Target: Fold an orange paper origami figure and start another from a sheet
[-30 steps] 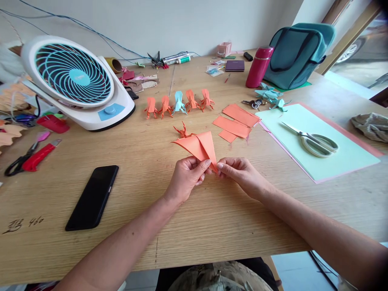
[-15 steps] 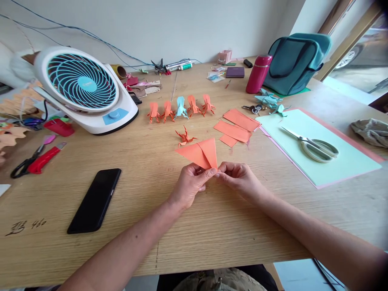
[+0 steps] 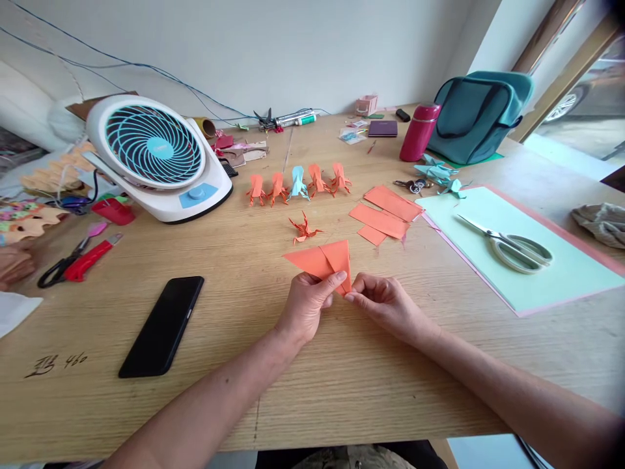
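A folded orange paper [image 3: 322, 259] lies pointed toward me on the wooden table [image 3: 293, 365]. My left hand [image 3: 305, 306] pinches its near tip with thumb and fingers closed. My right hand [image 3: 385, 305] pinches the same tip from the right side. Just beyond the paper stands a small finished orange origami figure [image 3: 303, 229]. Further back a row of folded figures [image 3: 297, 184], orange with one light blue, lines up across the table. Flat orange paper strips [image 3: 385, 213] lie to the right of it.
A black phone [image 3: 163, 326] lies left of my arms. A white and teal fan [image 3: 159, 156] stands back left, red-handled cutters [image 3: 78, 260] near it. Scissors [image 3: 512, 242] rest on a mint sheet [image 3: 537, 273] at right. A red bottle [image 3: 418, 131] and teal bag [image 3: 476, 114] stand behind.
Both hands stay pinched on the orange paper's tip; the paper has been lowered and flattened slightly. The view has shifted right and down across the table.
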{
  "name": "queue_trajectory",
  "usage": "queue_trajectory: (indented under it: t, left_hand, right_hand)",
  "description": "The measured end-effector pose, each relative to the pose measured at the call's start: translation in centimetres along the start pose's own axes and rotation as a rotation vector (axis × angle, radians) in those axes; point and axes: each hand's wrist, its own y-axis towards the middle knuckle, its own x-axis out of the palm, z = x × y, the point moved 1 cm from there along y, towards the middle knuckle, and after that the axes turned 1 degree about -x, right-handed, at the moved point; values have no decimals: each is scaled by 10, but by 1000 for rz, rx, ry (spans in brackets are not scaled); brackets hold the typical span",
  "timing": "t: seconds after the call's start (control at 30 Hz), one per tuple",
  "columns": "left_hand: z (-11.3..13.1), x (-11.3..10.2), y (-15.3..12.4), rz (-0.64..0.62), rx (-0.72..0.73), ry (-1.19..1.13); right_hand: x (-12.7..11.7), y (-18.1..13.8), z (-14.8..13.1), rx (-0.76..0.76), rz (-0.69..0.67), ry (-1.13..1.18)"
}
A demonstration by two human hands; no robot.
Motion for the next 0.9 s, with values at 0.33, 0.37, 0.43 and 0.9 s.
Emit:
queue_trajectory:
  t: [0.33, 0.37, 0.43, 0.9]
  left_hand:
    - [3, -1, 1, -9, 32, -35]
    - [2, -1, 1, -1, 46, -30]
    - [0, -2, 0, 7, 65, -2]
    - [-1, -2, -6, -174, 296, 496]
  right_hand:
    - [1, -1, 1, -5, -15, 39]
    - [0, 0, 0, -3, -18, 70]
    - [-2, 2, -2, -23, 26, 145]
    - [-5, 3, -20, -1, -54, 373]
